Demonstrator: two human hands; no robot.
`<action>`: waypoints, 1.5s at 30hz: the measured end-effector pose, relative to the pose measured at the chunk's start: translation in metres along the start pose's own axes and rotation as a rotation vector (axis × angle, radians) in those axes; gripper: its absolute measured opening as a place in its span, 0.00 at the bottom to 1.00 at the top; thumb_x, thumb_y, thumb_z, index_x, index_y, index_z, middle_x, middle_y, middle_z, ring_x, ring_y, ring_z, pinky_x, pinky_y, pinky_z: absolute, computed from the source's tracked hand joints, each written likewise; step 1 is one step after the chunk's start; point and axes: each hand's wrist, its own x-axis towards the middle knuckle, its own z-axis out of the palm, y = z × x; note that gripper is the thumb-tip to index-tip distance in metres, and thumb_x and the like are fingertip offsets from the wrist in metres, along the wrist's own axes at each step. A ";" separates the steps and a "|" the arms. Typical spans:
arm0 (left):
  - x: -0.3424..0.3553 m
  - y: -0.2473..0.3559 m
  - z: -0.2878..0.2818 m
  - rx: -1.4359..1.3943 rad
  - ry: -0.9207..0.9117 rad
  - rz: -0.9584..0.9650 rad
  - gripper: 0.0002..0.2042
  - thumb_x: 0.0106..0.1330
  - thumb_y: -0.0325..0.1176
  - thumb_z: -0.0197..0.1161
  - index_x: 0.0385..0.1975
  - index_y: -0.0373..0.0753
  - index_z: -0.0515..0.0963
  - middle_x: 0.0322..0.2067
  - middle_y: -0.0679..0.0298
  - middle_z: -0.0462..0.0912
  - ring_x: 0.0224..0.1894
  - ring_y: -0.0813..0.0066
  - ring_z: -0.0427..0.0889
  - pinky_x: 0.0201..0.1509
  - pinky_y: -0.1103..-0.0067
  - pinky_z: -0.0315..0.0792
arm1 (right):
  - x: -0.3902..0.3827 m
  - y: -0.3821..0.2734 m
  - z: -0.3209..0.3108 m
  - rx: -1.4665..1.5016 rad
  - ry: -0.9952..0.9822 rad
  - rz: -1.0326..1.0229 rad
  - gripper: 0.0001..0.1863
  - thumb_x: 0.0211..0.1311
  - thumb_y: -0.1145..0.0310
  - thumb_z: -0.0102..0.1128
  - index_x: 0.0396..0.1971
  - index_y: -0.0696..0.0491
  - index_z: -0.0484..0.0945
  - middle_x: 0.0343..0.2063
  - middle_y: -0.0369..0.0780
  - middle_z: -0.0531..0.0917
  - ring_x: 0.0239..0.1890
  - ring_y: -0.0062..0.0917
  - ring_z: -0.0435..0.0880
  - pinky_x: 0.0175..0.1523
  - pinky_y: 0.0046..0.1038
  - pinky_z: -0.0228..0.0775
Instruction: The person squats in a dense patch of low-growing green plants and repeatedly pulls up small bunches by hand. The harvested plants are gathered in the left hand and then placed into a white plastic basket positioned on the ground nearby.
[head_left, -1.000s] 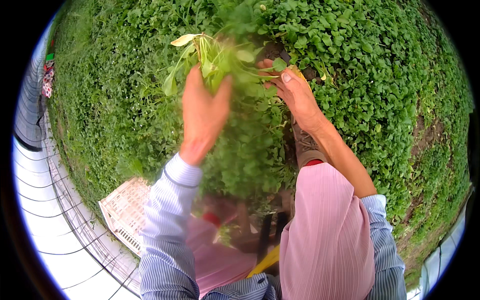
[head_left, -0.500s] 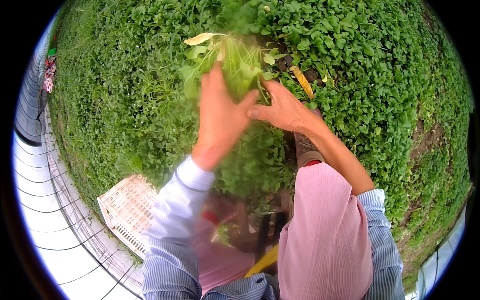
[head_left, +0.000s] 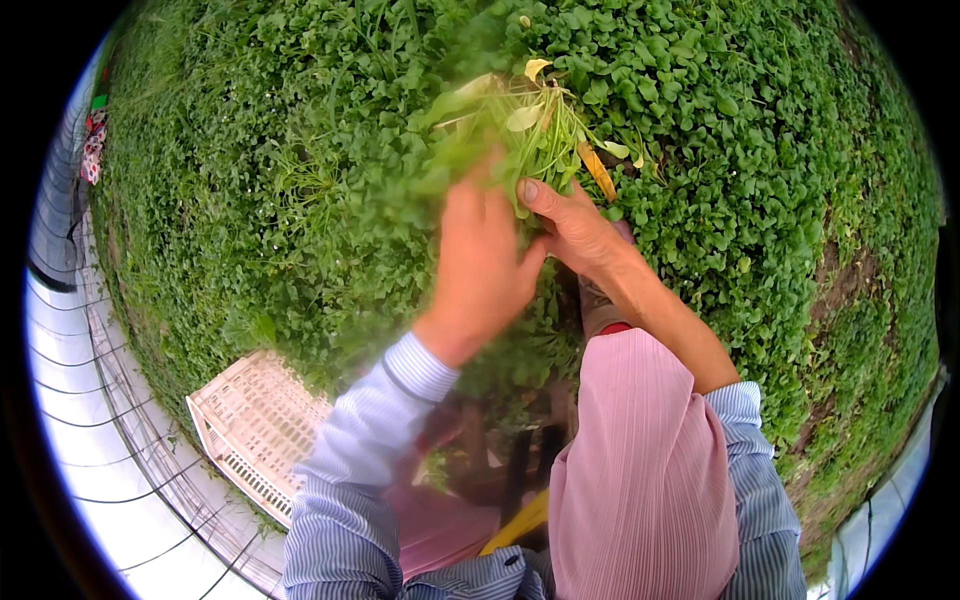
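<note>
A loose bunch of pale green leafy stems (head_left: 545,130), with some yellowish leaves, is between my hands at upper centre. My right hand (head_left: 565,225) grips it from the right, thumb on the stems. At its lower left, my left hand (head_left: 480,250) touches the bunch, its fingers smeared and partly covered by leaves. Just right of the stems lies a narrow yellow object (head_left: 598,170), too small to make out clearly. My shoe (head_left: 600,305) shows below my right hand, beside my pink-clad knee (head_left: 640,460).
Dense low green plants (head_left: 730,150) surround me, with bare soil patches at the right. A cream plastic crate (head_left: 250,420) sits at lower left. Along the left edge are pale sheeting (head_left: 75,410) with dark ribs and a small red and green pile (head_left: 95,150).
Both hands have drawn together, the left moving rightward with the bunch and the right slightly down. The bunch now sits further right, near the yellow object.
</note>
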 end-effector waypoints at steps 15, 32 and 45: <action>0.016 -0.005 -0.027 -0.362 0.113 -0.255 0.37 0.52 0.40 0.74 0.59 0.26 0.66 0.56 0.45 0.72 0.59 0.54 0.70 0.64 0.68 0.64 | -0.013 -0.016 -0.025 -0.165 0.132 -0.044 0.32 0.55 0.63 0.71 0.58 0.51 0.67 0.47 0.35 0.77 0.51 0.24 0.74 0.59 0.30 0.64; 0.027 -0.018 -0.005 -1.020 -0.362 -0.686 0.46 0.55 0.47 0.72 0.65 0.26 0.54 0.59 0.51 0.70 0.61 0.64 0.69 0.67 0.70 0.60 | -0.008 -0.011 -0.012 -0.815 -0.026 -0.065 0.25 0.53 0.67 0.66 0.50 0.60 0.73 0.39 0.42 0.82 0.41 0.26 0.79 0.48 0.29 0.71; 0.009 -0.020 0.004 -1.064 -0.122 -0.761 0.22 0.57 0.28 0.69 0.51 0.30 0.73 0.42 0.58 0.82 0.41 0.73 0.81 0.45 0.77 0.75 | -0.017 -0.023 -0.022 -0.548 0.009 -0.024 0.31 0.55 0.67 0.69 0.58 0.59 0.69 0.49 0.41 0.78 0.49 0.23 0.77 0.53 0.28 0.72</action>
